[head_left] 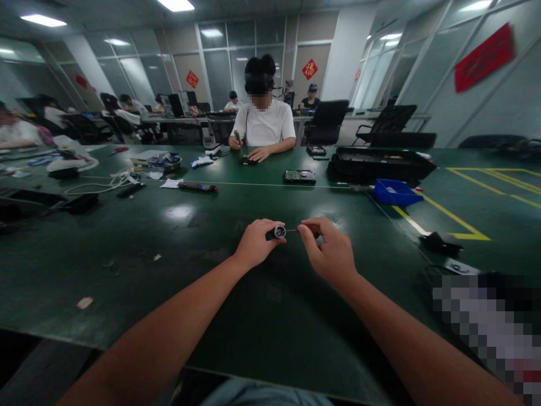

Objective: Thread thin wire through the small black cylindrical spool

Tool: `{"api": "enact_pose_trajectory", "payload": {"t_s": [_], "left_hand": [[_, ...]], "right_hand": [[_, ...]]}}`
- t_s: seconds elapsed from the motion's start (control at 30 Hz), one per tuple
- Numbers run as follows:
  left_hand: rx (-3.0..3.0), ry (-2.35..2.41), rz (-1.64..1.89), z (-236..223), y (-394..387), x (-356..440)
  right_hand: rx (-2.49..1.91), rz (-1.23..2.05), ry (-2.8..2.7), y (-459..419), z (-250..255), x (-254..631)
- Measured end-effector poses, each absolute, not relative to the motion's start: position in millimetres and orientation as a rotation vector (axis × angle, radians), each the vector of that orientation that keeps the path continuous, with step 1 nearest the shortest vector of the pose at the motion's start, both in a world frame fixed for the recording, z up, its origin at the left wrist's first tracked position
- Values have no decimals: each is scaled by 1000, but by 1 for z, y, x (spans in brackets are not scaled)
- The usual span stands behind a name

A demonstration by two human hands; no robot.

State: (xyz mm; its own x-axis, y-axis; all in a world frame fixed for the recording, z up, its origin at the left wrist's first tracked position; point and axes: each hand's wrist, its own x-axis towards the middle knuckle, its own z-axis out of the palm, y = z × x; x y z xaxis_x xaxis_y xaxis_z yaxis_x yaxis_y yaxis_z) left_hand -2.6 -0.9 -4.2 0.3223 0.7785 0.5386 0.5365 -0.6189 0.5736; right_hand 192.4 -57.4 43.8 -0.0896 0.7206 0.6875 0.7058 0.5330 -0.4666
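Over the green table, my left hand (258, 243) is closed around a small black cylinder (279, 232), its silver-rimmed round end turned toward me. The look is that of a small flashlight, but the rest is hidden by my fingers. My right hand (328, 248) pinches a thin screwdriver (291, 230) with a slim metal shaft; most of its handle is covered by my fingers. The shaft points left, its tip at or very near the cylinder's rim; I cannot tell whether it touches.
Across the green table (203, 304), a person (265, 121) works with a green-handled tool. A hard drive (300, 176), a black tray (380, 164) and a blue bin (397, 193) lie ahead. Cables (114, 181) and a dark pen-like tool (197, 186) are left; a blurred object (490, 321) is right.
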Motion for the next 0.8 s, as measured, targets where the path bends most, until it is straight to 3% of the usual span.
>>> {"api": "enact_pose_trajectory", "payload": {"t_s": [0.33,0.7,0.8], "left_hand": [[2269,1192,1196,-3,-2,-1],[2212,1197,1212,0,-2,-5],[2213,1182,1233,1,-2,-3]], "right_hand": [[-1105,155,-1823,-63,44,190],[-1087,891,-1079,-37,25,191],[-1055,948,-980,-33,21,194]]}}
